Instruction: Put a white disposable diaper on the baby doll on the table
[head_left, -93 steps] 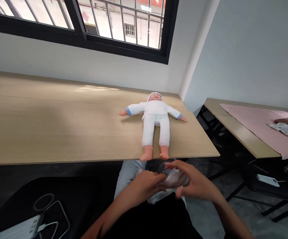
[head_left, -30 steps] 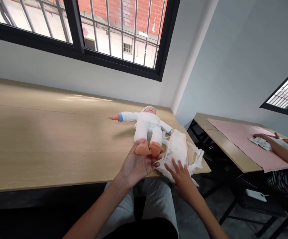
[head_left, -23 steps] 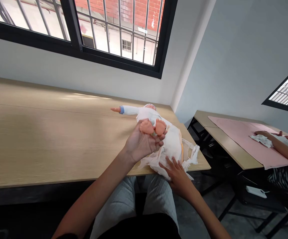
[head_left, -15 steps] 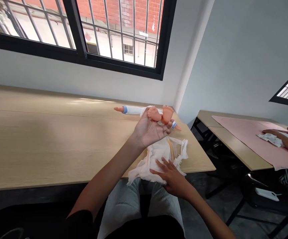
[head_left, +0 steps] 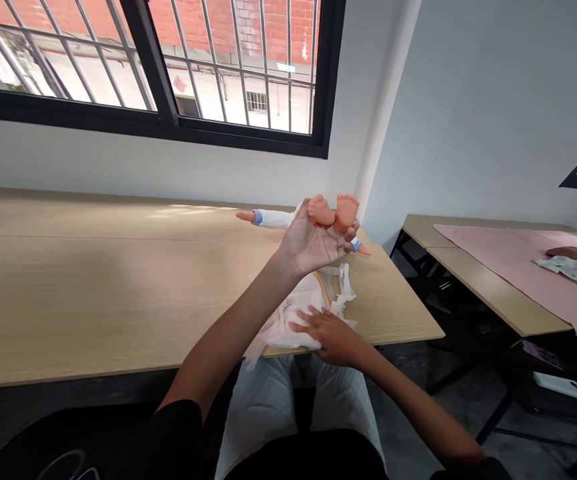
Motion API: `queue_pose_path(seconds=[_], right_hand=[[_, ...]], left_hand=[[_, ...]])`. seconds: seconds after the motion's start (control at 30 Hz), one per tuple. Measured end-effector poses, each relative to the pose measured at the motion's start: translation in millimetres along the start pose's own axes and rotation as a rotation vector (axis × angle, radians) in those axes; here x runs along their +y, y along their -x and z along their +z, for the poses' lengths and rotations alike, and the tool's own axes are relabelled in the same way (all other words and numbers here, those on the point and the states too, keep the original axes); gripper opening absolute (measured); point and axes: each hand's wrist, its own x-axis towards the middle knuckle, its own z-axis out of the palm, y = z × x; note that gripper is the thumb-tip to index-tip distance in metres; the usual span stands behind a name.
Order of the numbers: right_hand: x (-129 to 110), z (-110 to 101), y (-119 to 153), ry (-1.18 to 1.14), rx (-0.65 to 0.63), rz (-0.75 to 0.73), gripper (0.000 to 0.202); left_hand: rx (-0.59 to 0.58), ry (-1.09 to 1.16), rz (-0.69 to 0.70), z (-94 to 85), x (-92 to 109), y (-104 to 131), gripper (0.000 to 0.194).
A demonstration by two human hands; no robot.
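Observation:
A baby doll (head_left: 274,219) in a white top with blue cuffs lies on the table, arms stretched out to both sides. My left hand (head_left: 316,245) is closed around its legs near the ankles, holding both bare feet up with the soles towards me. The doll's head and most of its body are hidden behind my hand. Nearer to me, a white diaper (head_left: 293,313) with an orange stripe and frilled edges lies opened out at the table edge. My right hand (head_left: 336,337) rests on it with fingers spread, gripping nothing.
The wooden table (head_left: 118,287) runs left along the wall beneath a barred window (head_left: 238,73). At right, a second table bears a pink cloth (head_left: 508,260), where another person's hand (head_left: 576,257) touches a white patterned cloth (head_left: 566,269). A white phone-like object (head_left: 561,385) lies below it.
My left hand has lifted the doll's feet slightly higher. My right hand and the diaper have shifted left, farther under my left forearm. The view has turned a little.

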Motion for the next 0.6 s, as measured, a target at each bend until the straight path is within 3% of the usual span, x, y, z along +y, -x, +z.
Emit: queue_pose_path(seconds=[0.2,0.33,0.5,0.6], right_hand=[[24,-10,-11,0.029,-0.018,0.207,0.075],[36,-11,-19,0.041,0.012,0.245,0.071],[23,6,-20,0.065,0.169,0.227,0.047],[14,20,-16,0.025,0.272,0.225,0.042]], left_hand=[[0.011,0.006,-0.018,-4.7,1,-3,0.047],[0.029,0.000,-0.016,-8.5,-5,1,0.049],[0.024,-0.032,-0.027,-25.9,-26,14,0.048],[0.094,-0.003,-0.068,-42.8,-50,32,0.047]])
